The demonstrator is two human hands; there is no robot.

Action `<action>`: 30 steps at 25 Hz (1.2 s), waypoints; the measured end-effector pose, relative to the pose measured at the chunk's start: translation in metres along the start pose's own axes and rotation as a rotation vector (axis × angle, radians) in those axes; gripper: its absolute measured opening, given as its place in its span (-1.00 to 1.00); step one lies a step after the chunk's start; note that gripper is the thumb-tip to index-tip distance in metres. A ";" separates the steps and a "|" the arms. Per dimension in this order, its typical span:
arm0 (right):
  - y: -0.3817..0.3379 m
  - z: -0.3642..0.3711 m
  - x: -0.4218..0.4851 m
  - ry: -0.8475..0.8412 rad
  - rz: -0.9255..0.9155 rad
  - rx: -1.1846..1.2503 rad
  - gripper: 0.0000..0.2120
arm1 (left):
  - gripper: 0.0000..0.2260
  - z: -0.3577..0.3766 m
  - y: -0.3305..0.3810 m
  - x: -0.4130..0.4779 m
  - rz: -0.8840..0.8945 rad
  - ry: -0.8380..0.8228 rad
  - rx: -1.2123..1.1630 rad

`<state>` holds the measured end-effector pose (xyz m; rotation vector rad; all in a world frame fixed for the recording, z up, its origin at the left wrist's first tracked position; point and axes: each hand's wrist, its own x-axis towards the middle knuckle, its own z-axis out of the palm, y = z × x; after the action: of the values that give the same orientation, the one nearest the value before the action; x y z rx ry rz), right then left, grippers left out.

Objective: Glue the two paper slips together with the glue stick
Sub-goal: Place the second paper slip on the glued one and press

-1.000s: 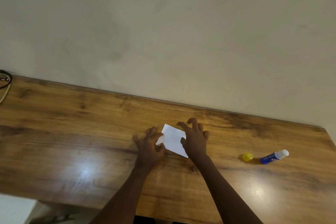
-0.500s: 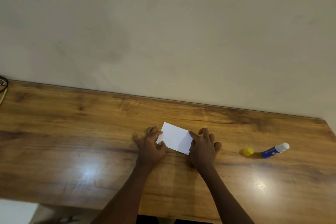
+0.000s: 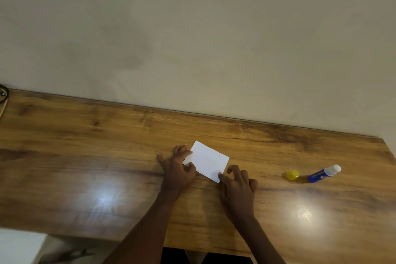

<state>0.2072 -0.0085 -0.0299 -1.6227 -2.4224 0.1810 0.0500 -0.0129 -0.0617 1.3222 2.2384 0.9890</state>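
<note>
Two white paper slips lie stacked on the wooden table; a sliver of the lower slip shows at the left edge. My left hand presses down on the left edge of the slips with thumb and fingers. At the near right corner of the stack, my right hand rests with its thumb and fingertips touching the paper. The blue glue stick lies on its side far to the right, uncapped, white tip pointing away. Its yellow cap sits just left of it.
A plain wall rises directly behind the table's far edge. A dark cable shows at the far left edge. The table's near edge runs below my forearms, with floor visible at lower left.
My right hand slid off the top of the paper toward me and to the right, and now touches only the near right corner. The left hand stayed on the left edge.
</note>
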 end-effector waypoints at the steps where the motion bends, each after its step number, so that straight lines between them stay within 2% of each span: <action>1: 0.000 -0.002 0.001 0.009 -0.019 -0.032 -0.66 | -0.66 0.000 0.000 0.000 0.001 0.003 -0.003; 9: -0.004 -0.005 0.004 -0.072 -0.173 -0.028 -0.58 | -0.72 -0.001 0.001 -0.001 0.003 0.008 -0.037; 12: -0.011 -0.002 0.020 -0.187 -0.232 0.007 -0.64 | -0.73 -0.001 0.000 -0.002 -0.006 0.019 -0.083; 15: -0.014 0.011 0.035 -0.282 -0.295 0.012 -0.62 | -0.69 -0.001 -0.001 -0.001 0.008 0.000 -0.071; 20: -0.016 0.021 0.051 -0.276 -0.383 -0.009 -0.61 | -0.68 -0.001 -0.002 -0.001 0.026 0.001 -0.079; 23: -0.012 0.024 0.060 -0.301 -0.295 0.035 -0.60 | -0.69 0.000 -0.002 -0.002 0.014 0.011 -0.069; 27: -0.007 0.023 0.070 -0.174 -0.082 0.125 -0.61 | -0.68 0.001 -0.001 -0.001 -0.003 0.017 -0.052; 30: -0.007 0.022 0.073 -0.173 -0.082 0.126 -0.63 | -0.70 0.002 -0.001 -0.001 -0.005 0.027 -0.041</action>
<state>0.1692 0.0565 -0.0412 -1.5071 -2.5408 0.4684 0.0516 -0.0135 -0.0635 1.2931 2.2279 1.0508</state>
